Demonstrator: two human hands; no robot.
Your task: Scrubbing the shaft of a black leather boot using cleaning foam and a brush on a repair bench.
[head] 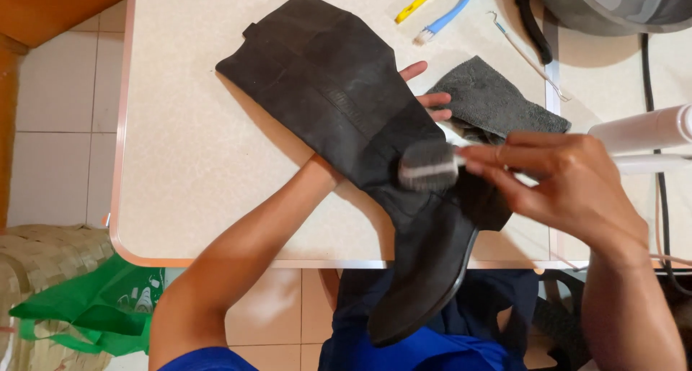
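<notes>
Tall black suede boot [346, 119] lies across cream table [187, 169], foot end hanging over near edge. Left hand [425, 97] tucked under shaft, fingers spread flat, only tips visible. Right hand [562, 184] pinches small grey brush [429, 166] w/ fingertips, bristles on boot ankle. Grey cloth [497, 101] just beside; yellow & blue brushes [436, 7] behind.

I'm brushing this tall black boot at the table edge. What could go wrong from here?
1. The black boot has its foot and sole hanging past the table edge, steadied only by the left hand tucked under the shaft; a firm stroke could tip it off.
2. The right hand holds the small brush by the fingertips, so it may slip.
3. The white bottle lies close beside the right hand and could get knocked.
</notes>
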